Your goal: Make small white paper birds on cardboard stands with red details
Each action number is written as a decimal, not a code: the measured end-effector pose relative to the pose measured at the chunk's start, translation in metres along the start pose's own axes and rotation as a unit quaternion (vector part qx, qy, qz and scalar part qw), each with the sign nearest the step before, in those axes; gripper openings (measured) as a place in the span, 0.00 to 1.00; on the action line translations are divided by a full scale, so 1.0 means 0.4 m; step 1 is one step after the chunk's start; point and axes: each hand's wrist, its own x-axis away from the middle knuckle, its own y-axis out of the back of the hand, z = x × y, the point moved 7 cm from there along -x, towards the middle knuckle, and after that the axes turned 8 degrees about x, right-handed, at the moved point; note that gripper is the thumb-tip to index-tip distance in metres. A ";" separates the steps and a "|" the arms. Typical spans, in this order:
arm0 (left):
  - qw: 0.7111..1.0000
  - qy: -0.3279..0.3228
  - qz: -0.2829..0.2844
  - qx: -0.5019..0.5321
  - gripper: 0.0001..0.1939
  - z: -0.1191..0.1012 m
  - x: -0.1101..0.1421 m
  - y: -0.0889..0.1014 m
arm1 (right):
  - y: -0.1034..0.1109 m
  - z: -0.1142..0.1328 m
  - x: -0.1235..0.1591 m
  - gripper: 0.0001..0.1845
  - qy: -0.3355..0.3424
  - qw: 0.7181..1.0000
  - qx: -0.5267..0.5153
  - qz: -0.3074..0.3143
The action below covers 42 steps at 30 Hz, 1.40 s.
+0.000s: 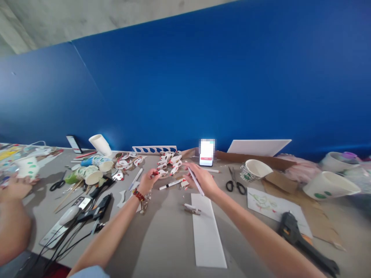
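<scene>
My left hand (148,181), with a beaded bracelet at the wrist, has its fingers pinched at the near edge of a pile of small white cutouts with red marks (165,164); one small red-marked cutout (155,173) shows at its fingertips. In my right hand (204,179) a slim white pen (196,182) lies slanted between the fingers. Between the hands are a white marker (171,184) and some small red and white scraps. A long white board strip (208,231) lies nearer me, with a clothespin-like piece (192,209) across it.
A lit phone (206,152) leans at the back. To the right are black-handled scissors (235,185), a paper cup (255,170), a drawing (266,202) and a glue gun (304,243). Leftward lie another glue gun (97,208), cables and cups (92,175). Another person's hand (17,187) holds a cup.
</scene>
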 end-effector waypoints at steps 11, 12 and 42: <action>0.999 -0.029 -0.003 -0.029 0.11 0.031 -0.043 -0.048 | 0.089 -0.100 0.219 0.22 -0.102 0.995 -0.016 -0.003; 0.999 -0.033 -0.005 -0.034 0.10 0.029 -0.043 -0.047 | 0.094 -0.105 0.227 0.22 -0.105 0.994 -0.018 -0.007; 0.946 -0.192 0.046 -0.258 0.11 -0.158 -0.087 -0.149 | 0.069 -0.119 0.326 0.19 -0.113 0.993 -0.021 0.018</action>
